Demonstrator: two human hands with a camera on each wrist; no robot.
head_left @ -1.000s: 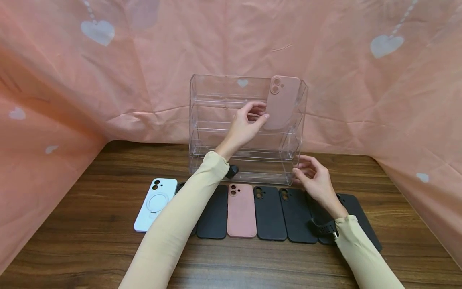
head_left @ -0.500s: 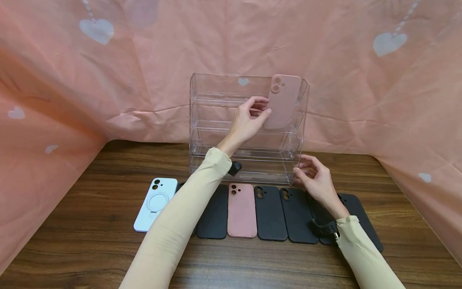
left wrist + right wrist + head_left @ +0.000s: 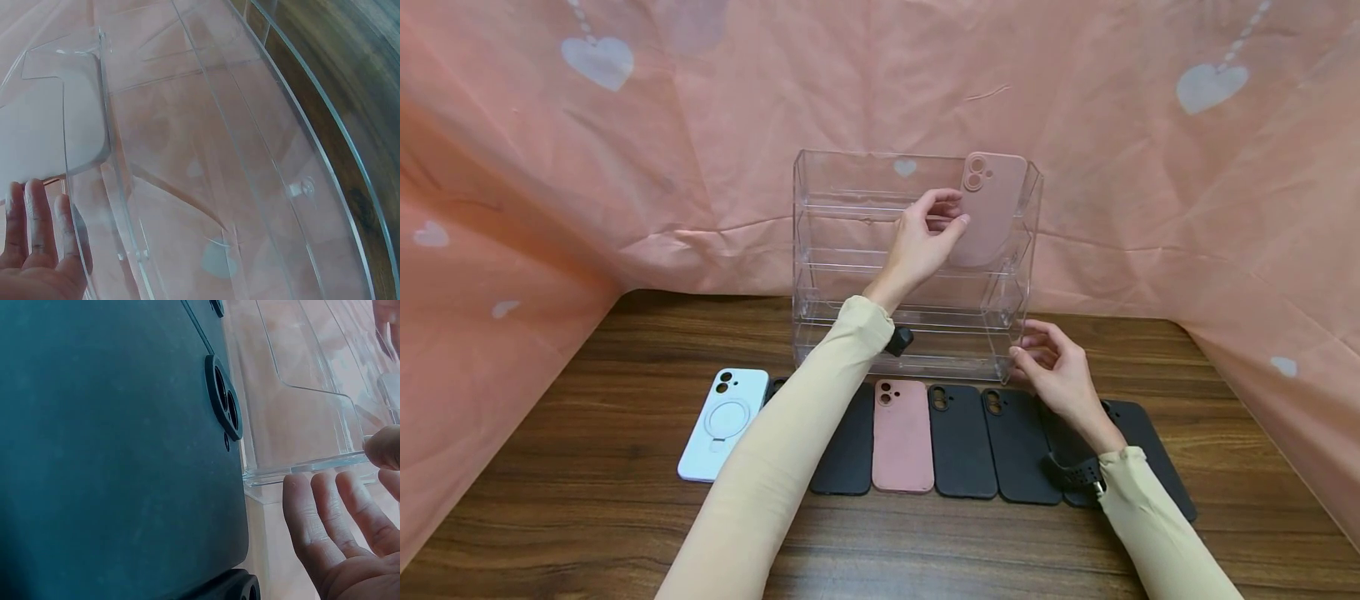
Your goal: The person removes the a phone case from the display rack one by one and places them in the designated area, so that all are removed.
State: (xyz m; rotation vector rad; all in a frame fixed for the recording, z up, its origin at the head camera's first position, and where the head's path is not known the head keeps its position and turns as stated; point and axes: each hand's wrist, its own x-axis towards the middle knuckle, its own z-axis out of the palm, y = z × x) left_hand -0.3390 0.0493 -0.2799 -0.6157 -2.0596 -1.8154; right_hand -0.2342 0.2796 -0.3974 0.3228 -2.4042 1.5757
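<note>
A pink phone case (image 3: 994,217) stands upright in the upper right of a clear acrylic rack (image 3: 917,321). My left hand (image 3: 921,242) is at the case's left edge, thumb apart from the fingers in the head view. In the left wrist view, the fingers (image 3: 37,219) reach up straight to the case's edge; the thumb is hidden there. My right hand (image 3: 1056,375) rests against the rack's lower right side. The right wrist view has its extended fingers (image 3: 306,519) just under the side panel's edge and the thumb tip over that edge.
In front of the rack, phone cases lie in a row: a white one with a ring (image 3: 727,419), a pink one (image 3: 902,437) and several black ones (image 3: 962,442), some partly under the arms. A pink curtain (image 3: 700,150) hangs behind the wooden table (image 3: 587,467).
My left hand has slid up along the pink phone case's left edge, while the case keeps its place in the rack. The right hand has stayed at the rack's side.
</note>
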